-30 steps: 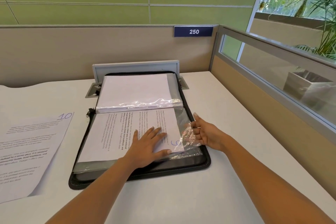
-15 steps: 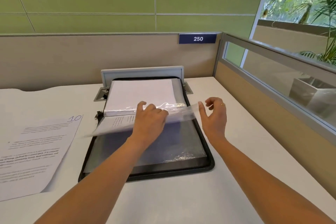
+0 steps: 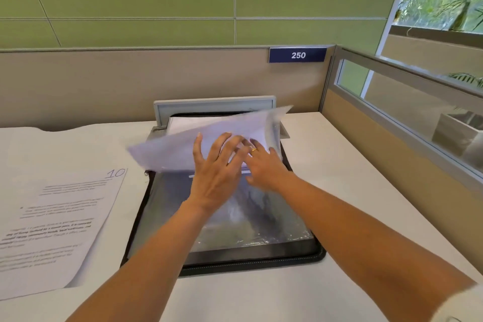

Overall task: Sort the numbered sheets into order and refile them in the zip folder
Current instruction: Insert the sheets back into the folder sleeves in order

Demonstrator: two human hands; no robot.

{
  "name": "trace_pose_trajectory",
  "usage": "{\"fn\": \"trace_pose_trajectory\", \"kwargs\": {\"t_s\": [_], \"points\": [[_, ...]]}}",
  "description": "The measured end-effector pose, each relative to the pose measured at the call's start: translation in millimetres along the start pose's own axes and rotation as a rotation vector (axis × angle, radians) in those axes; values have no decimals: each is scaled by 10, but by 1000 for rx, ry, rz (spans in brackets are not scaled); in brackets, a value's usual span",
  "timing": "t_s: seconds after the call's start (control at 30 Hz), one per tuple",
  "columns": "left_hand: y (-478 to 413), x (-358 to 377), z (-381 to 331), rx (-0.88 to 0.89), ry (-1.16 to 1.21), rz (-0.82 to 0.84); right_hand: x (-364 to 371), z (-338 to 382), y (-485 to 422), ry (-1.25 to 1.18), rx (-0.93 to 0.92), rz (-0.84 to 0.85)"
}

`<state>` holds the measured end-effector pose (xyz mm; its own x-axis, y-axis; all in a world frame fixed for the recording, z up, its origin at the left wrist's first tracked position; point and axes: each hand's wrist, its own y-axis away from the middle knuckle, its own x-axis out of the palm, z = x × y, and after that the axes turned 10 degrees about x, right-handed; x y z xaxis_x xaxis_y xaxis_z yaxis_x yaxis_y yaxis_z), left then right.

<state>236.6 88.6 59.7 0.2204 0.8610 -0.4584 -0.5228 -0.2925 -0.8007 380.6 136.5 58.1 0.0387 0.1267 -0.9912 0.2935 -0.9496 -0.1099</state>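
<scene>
The zip folder (image 3: 222, 256) lies open on the white desk (image 3: 326, 165), its far half against the partition. A sleeved sheet (image 3: 209, 138), motion-blurred, is partway through its turn toward the far half, raised above the stack of filed pages (image 3: 183, 123) and hinged at the spine. The left hand (image 3: 217, 175) is under its near edge, fingers (image 3: 222, 144) spread wide and flat against the plastic, pushing rather than pinching. The right hand (image 3: 264, 167) sits just beside it, touching the same sheet, fingers loosely extended; whether any fingertip grips the edge cannot be told through the blur. The near half shows an empty clear sleeve (image 3: 256, 219), wrinkled and reflective. A loose sheet marked 10 (image 3: 57, 222) lies on the desk to the left of the folder, apart from it and not yet filed.

Risks, as judged: neither hand has a firm hold, so the turning sleeve could fall back or buckle. Slick plastic could let the paper slide out of its open edge during the flip. The wrinkled empty sleeve may catch the corner of the next sheet on insertion and crease it.
</scene>
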Motion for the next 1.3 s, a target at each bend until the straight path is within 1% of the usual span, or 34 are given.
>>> {"fn": "trace_pose_trajectory", "kwargs": {"t_s": [0.07,0.17,0.3,0.37,0.43,0.5,0.57,0.67,0.8,1.0,1.03,1.13,1.23,1.3], "points": [[185,33,29,-9,11,41,-1,-26,-165,63,40,44],[491,114,69,-76,76,194,21,-26,-301,127,103,95],[782,166,114,-211,137,474,158,-12,-290,107,101,164],[864,144,124,-276,165,657,234,-37,-222,83,94,201],[898,121,130,-342,244,827,288,-64,-139,41,102,232],[948,140,124,-421,310,959,329,-69,-55,-26,114,250],[937,110,110,-484,368,1040,358,-62,26,-96,127,256],[891,-3,102,-510,384,1048,349,-19,148,-149,122,271],[968,-180,163,-586,312,1005,299,123,296,-189,58,301],[1255,-543,450,-791,173,838,271,485,402,-275,-32,328],[1314,-607,534,-821,153,834,269,563,404,-291,-47,328],[1535,-770,784,-914,131,899,248,842,387,-324,-99,339],[1751,-922,989,-1038,180,1002,236,1176,346,-349,-152,368],[1886,-1012,1114,-1086,226,1066,227,1420,314,-357,-190,381]]}}
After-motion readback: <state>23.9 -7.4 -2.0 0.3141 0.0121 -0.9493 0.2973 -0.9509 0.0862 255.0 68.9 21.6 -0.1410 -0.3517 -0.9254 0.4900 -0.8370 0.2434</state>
